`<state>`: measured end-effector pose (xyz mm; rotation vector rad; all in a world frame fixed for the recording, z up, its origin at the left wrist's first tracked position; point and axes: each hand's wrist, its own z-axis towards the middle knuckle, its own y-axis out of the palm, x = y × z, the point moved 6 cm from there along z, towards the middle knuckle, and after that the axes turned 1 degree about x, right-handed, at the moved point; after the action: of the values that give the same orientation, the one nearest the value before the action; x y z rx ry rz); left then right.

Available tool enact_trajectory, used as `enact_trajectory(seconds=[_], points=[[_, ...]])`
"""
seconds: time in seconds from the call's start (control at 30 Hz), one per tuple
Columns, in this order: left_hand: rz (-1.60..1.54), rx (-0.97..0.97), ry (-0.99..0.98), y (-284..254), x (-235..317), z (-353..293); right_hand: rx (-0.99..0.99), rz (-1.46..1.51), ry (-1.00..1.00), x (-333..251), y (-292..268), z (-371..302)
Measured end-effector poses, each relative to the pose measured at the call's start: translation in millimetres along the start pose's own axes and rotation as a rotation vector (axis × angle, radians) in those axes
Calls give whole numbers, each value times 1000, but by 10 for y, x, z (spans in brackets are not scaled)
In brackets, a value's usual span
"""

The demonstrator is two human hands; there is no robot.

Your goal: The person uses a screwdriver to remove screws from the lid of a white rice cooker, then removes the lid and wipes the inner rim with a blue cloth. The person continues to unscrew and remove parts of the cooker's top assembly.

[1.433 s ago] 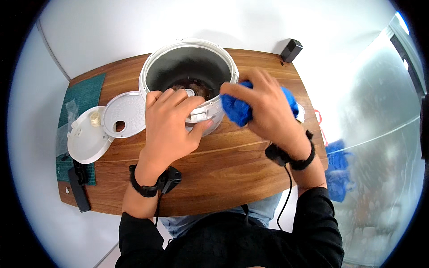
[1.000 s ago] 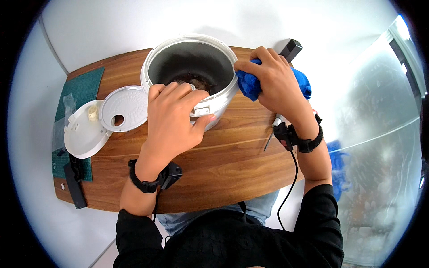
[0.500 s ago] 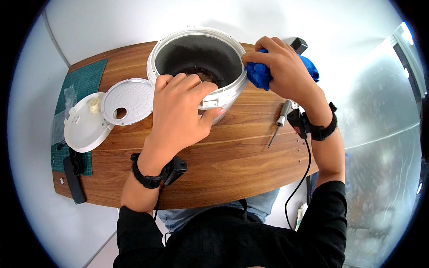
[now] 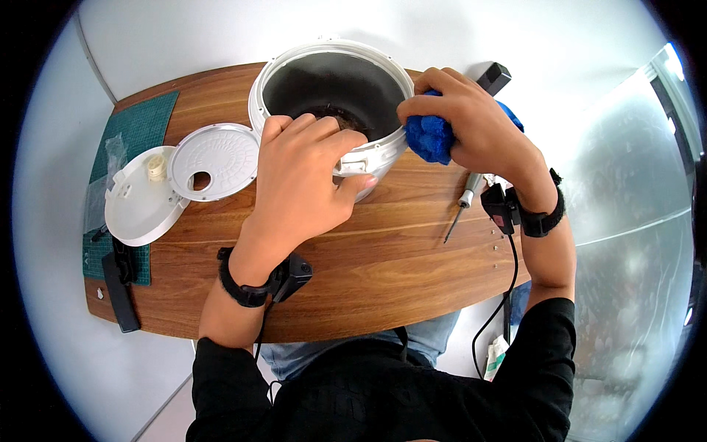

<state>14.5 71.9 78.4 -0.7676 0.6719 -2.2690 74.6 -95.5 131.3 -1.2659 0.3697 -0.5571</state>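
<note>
A white rice cooker body with a grey inner wall and a dark bottom stands at the far middle of the table, its top uncovered. My left hand grips its near rim, fingers over the edge and thumb on the outside by the front latch. Bunched in my right hand is a blue cloth, held against the right outer side near the rim. Left of the body, a round white inner lid plate with a hole overlaps a white outer lid.
A screwdriver lies right of the body, with several small screws nearby. On the left are a green cutting mat, a clear plastic bag and a black strip-like part. A black block sits behind my right hand.
My right hand and the blue cloth have shifted slightly toward me along the cooker's right side. My left hand keeps its grip on the rim. The whole view has moved a little.
</note>
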Motion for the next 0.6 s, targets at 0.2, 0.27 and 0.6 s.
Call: enact_trajectory(seconds=[0.2, 0.27, 0.6], points=[[-2, 2, 0, 7, 11, 15, 44, -154, 21, 80, 12, -24], [0, 19, 9, 10, 8, 10, 51, -146, -4, -46, 7, -26], [17, 6, -11, -9, 27, 26, 79, -123, -61, -541, 25, -8]])
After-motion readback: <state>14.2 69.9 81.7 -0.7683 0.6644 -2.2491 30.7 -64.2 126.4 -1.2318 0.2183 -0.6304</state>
